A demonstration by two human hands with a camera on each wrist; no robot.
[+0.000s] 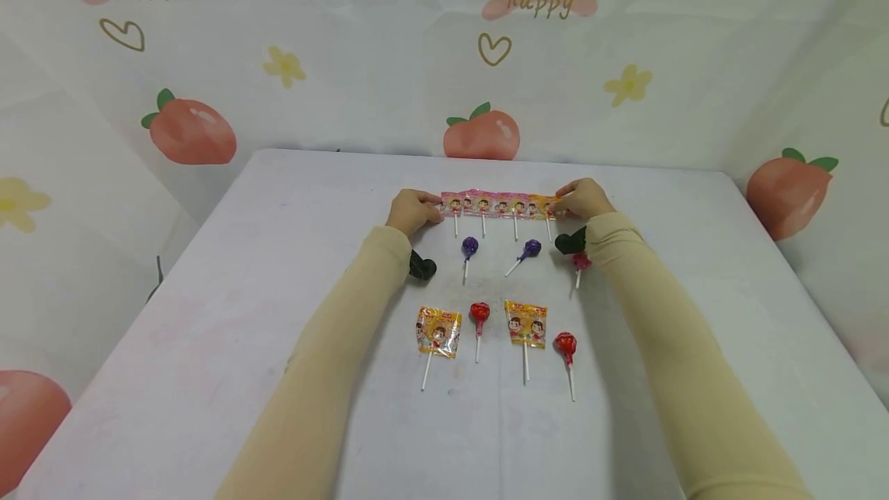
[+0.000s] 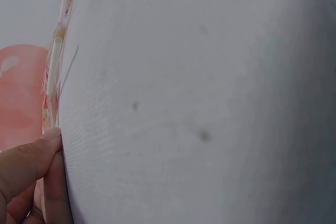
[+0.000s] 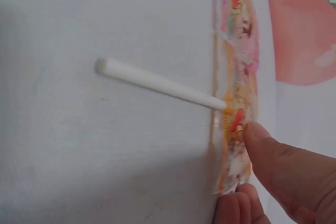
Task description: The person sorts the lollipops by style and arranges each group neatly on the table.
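Near the far edge of the table lies a row of flat lollipops (image 1: pixel 496 205) in pink and orange printed wrappers, sticks pointing toward me. At its left end my left hand (image 1: pixel 413 211) pinches the wrapper edge between thumb and fingers. My right hand (image 1: pixel 583 197) pinches the orange-wrapped lollipop (image 3: pixel 237 114) at the right end, thumb on the wrapper and fingers curled at its edge. Below the row lie two purple round lollipops (image 1: pixel 470 246). A pink-red one (image 1: pixel 580 261) is partly covered by the black strap piece (image 1: pixel 571 241) at my right wrist.
Closer to me lie two orange-wrapped flat lollipops (image 1: pixel 438 332) and two red round lollipops (image 1: pixel 566 344), alternating across the white table (image 1: pixel 229 307). A fruit-printed cloth (image 1: pixel 389 45) hangs behind the table. A dark cord (image 1: pixel 158 272) shows at the left edge.
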